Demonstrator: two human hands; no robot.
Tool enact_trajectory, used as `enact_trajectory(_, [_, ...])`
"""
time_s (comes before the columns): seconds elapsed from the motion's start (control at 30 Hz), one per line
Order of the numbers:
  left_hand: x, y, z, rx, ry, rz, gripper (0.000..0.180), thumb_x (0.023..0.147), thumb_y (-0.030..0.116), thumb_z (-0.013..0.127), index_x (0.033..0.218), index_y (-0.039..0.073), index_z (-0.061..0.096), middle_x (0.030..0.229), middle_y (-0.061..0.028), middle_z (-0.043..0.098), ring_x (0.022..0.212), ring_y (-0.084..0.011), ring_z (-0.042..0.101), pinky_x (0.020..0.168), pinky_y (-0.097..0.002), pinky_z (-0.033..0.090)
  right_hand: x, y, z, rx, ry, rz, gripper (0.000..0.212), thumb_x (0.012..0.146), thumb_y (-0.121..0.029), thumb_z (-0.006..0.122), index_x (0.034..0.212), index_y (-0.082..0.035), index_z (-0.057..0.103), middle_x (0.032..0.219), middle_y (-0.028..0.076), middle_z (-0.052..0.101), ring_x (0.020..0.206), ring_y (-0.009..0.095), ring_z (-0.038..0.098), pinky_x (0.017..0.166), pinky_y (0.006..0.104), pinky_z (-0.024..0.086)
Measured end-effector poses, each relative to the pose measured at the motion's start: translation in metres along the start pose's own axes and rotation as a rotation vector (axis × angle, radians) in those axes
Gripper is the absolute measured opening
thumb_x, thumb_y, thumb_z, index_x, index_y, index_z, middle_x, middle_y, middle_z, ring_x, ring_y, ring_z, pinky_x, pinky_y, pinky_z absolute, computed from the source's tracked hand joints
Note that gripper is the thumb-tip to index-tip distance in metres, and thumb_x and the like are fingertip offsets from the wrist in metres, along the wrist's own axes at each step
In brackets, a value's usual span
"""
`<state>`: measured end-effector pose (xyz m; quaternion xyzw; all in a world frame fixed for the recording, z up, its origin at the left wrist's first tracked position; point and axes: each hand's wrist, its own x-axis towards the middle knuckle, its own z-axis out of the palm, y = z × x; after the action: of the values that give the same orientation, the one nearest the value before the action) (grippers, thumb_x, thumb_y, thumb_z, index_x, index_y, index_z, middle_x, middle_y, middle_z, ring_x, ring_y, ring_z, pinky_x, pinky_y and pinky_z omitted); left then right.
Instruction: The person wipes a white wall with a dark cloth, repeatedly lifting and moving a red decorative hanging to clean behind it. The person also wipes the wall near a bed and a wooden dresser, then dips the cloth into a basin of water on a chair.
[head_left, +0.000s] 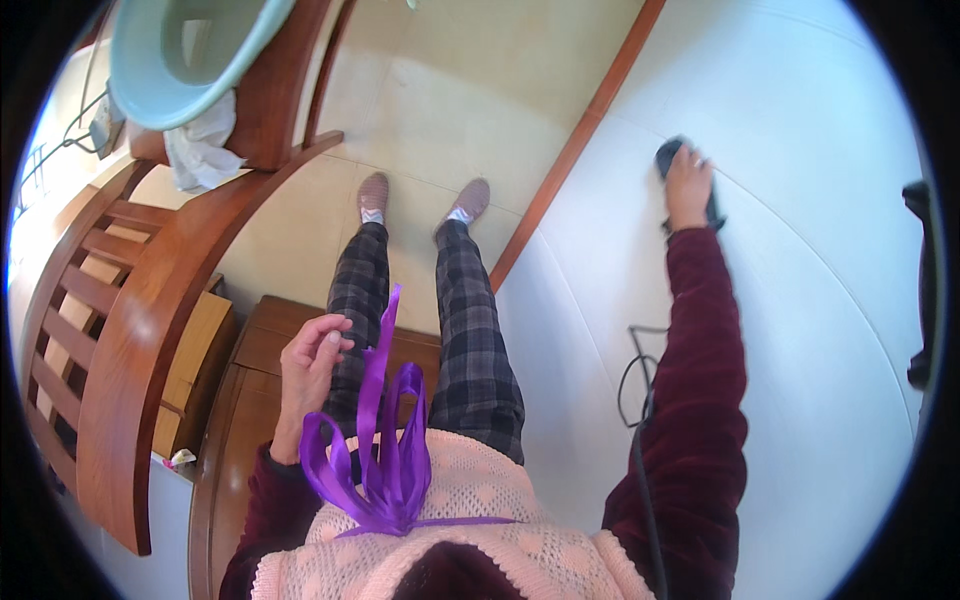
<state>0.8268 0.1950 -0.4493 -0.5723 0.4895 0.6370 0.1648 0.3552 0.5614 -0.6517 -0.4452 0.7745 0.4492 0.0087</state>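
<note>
My right hand [689,185] reaches out over a white surface with its fingers wrapped round a black handheld object [668,152]. Most of that object is under my palm, so its exact kind cannot be made out. Along my right forearm runs a dark cord [641,455], with a loose loop beside the sleeve; where it joins anything is hidden. My left hand [312,362] hovers in front of my body, fingers loosely bent and apart, holding nothing. Close beside it is a purple ribbon bow [385,470], tied over a pink knitted garment [490,500].
A brown strip [580,140] divides the tiled floor [450,100] from the white surface [800,300]. On the left stands a wooden armchair [165,330], near a pale blue basin [150,95] and a white cloth [200,145]. Brown wooden furniture [265,350] is behind my legs. Dark objects [920,280] line the right edge.
</note>
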Motion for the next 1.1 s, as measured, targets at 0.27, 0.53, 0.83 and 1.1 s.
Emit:
enact_trajectory(0.27, [-0.065,0.008,-0.003,0.219,-0.042,0.395,0.019,0.094,0.009,0.058,0.109,0.003,0.066,0.099,-0.0074,0.069,0.09,-0.0161,0.066,0.084,-0.0302,0.052,-0.207,-0.058,-0.025,0.414,-0.753,-0.211,0.036,0.098,-0.022,0.043,0.125,-0.015,0.066,0.131,0.001,0.059,0.128,0.021,0.049,0.109,0.043,0.033])
enact_trajectory(0.53, [-0.129,0.068,-0.032,0.182,-0.125,0.524,0.022,0.098,0.015,0.056,0.115,0.003,0.063,0.1,-0.0083,0.066,0.093,-0.0156,0.062,0.083,-0.0297,0.05,-0.116,0.116,-0.099,0.201,-0.271,0.214,0.038,0.097,-0.015,0.043,0.13,-0.007,0.062,0.141,0.004,0.052,0.132,0.021,0.045,0.104,0.034,0.036])
enact_trajectory(0.83, [-0.16,0.087,-0.022,0.245,-0.049,0.73,0.024,0.097,0.019,0.055,0.109,0.0,0.063,0.092,-0.0118,0.066,0.084,-0.0206,0.064,0.077,-0.0324,0.05,-0.193,-0.033,-0.099,0.434,-0.532,0.039,0.038,0.096,-0.024,0.042,0.123,-0.009,0.064,0.129,0.008,0.061,0.124,0.028,0.054,0.108,0.0434,0.034])
enact_trajectory(1.1, [-0.152,0.12,-0.01,0.254,0.104,0.793,0.017,0.094,0.01,0.06,0.107,0.003,0.067,0.094,-0.0073,0.068,0.08,-0.0158,0.066,0.074,-0.0292,0.053,-0.241,-0.095,-0.153,0.676,-0.654,-0.315,0.034,0.097,-0.027,0.046,0.119,-0.016,0.068,0.128,0.007,0.064,0.12,0.027,0.058,0.102,0.0467,0.039])
